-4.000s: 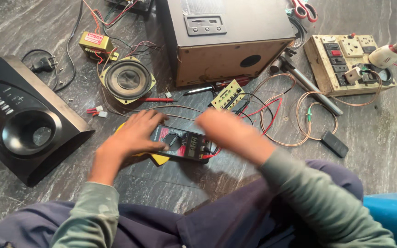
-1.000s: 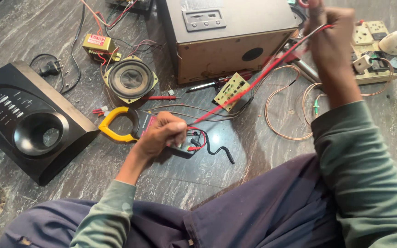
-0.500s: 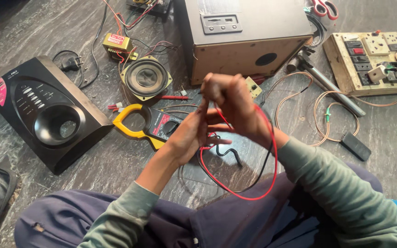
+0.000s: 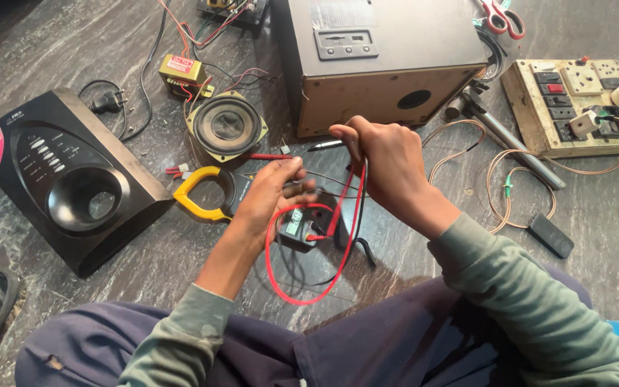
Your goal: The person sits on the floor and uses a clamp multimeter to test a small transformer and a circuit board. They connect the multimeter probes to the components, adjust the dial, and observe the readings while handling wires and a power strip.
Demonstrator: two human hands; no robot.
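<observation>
A clamp meter with a yellow jaw [image 4: 198, 195] lies on the dark stone floor in front of me. My left hand [image 4: 270, 193] rests on its body, fingers curled over it. My right hand [image 4: 381, 154] is raised just above and to the right, fingers closed on the meter's red test lead [image 4: 288, 279] and black test lead [image 4: 360, 247]. The red lead loops down toward my lap and back up to the meter.
A wooden speaker cabinet [image 4: 381, 64] stands behind the hands, a loose speaker cone [image 4: 226, 127] and small transformer [image 4: 180, 72] to its left. A black front panel [image 4: 66, 179] lies far left. A switch board [image 4: 574, 100], coiled wire [image 4: 517, 179] and scissors [image 4: 499, 16] are on the right.
My right hand came down from high at the right with the leads and now sits close over the meter. The red lead has gathered into a loop. My left hand stays on the meter.
</observation>
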